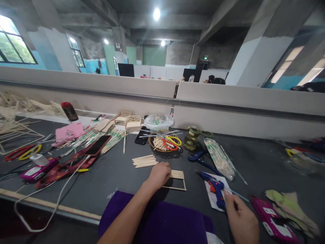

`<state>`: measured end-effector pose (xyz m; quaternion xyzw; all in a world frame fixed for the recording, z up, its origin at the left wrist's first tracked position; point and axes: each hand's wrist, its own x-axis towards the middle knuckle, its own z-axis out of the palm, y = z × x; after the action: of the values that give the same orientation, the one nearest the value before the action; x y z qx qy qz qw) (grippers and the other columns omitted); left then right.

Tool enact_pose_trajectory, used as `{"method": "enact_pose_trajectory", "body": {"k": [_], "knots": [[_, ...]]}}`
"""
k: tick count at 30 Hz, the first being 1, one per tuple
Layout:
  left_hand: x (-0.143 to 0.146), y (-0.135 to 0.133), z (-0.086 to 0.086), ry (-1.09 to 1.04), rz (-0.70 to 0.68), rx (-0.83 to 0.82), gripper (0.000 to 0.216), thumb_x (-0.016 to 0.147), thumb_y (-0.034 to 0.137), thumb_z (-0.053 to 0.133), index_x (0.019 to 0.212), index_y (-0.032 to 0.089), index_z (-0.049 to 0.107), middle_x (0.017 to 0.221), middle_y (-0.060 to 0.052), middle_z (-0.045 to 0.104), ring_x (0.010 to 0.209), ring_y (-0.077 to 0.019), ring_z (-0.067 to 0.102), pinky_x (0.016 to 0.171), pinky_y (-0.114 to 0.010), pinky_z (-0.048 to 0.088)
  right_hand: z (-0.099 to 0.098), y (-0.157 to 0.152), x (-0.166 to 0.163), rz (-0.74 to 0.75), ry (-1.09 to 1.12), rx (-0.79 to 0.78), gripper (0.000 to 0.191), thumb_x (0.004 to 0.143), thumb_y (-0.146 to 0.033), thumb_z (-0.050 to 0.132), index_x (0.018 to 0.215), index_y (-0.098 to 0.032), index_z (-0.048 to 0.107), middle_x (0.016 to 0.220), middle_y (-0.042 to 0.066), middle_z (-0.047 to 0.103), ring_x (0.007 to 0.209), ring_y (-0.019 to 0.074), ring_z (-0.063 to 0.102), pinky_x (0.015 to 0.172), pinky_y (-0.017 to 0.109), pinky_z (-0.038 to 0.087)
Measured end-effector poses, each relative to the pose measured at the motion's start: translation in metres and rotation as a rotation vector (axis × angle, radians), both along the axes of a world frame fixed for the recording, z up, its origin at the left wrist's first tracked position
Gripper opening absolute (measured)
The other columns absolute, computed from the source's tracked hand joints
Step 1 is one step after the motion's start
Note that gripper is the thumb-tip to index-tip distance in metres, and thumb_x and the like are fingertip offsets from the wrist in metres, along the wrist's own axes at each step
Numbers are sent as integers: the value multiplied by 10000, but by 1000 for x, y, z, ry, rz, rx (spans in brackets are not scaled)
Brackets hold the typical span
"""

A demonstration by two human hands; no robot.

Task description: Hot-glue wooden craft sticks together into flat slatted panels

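My left hand (160, 174) is curled over the left end of a small rectangular frame of thin wooden sticks (177, 174), its fingertips partly hidden. Sticks laid side by side fill the frame's far part; the near part is open. A loose row of wooden sticks (144, 161) lies just left of it. To the right, a blue glue gun (215, 188) rests on white paper (210, 199), nozzle pointing away. My right hand (242, 217) is beside its handle, fingers closed together; what they hold, if anything, I cannot make out.
Behind the frame stands a basket of short sticks (159, 144) with scissors (172, 143) on top. A glass jar (191, 138), blue pliers (203, 159) and a bag of sticks (219, 157) are farther right. A phone (98, 145) with a white cable lies left; a magenta power strip (273, 218) lies right.
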<state>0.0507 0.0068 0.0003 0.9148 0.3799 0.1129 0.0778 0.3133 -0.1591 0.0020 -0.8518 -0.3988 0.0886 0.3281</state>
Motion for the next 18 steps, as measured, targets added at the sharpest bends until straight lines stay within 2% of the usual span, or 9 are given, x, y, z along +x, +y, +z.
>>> {"method": "enact_pose_trajectory", "body": {"k": [4, 8, 10, 13, 15, 18], "knots": [[-1, 1, 2, 7, -36, 21, 127, 826, 153, 557, 716, 190, 609, 867, -32, 603, 868, -173, 527, 720, -260, 379, -4, -9, 34, -46, 33, 62, 436, 731, -626, 459, 860, -244, 625, 764, 74, 705, 693, 253, 643, 600, 305, 445], [-5, 0, 1, -43, -26, 13, 104, 838, 166, 554, 764, 196, 620, 880, -25, 598, 859, -162, 529, 717, -256, 374, -11, -7, 51, -48, -30, -164, 490, 777, -664, 390, 834, -261, 662, 741, 99, 706, 739, 297, 652, 615, 345, 434], [-6, -1, -1, -65, -26, 9, 108, 856, 186, 542, 791, 199, 627, 884, -27, 596, 864, -162, 528, 724, -256, 373, -15, -2, 52, -41, -70, -203, 474, 797, -640, 384, 876, -258, 653, 800, 107, 715, 756, 297, 657, 618, 350, 431], [-8, -2, -2, -97, -33, 7, 120, 879, 215, 530, 817, 205, 632, 894, -29, 594, 867, -162, 522, 735, -257, 371, -21, 9, 47, 83, -22, -183, 431, 796, -599, 420, 916, -235, 618, 900, 108, 717, 810, 268, 671, 678, 337, 454], [-8, -2, -2, -109, -42, 11, 132, 887, 222, 525, 811, 208, 632, 892, -26, 594, 863, -160, 515, 733, -258, 368, -23, 17, 40, 147, -1, -249, 464, 778, -646, 441, 876, -228, 617, 902, 115, 715, 854, 278, 673, 722, 350, 460], [-8, -3, -2, -113, -50, 14, 147, 893, 222, 517, 803, 208, 631, 894, -24, 592, 859, -160, 507, 736, -261, 363, -21, 27, 28, 138, -82, -348, 495, 760, -669, 457, 854, -214, 626, 917, 147, 705, 874, 315, 669, 720, 383, 455]]}}
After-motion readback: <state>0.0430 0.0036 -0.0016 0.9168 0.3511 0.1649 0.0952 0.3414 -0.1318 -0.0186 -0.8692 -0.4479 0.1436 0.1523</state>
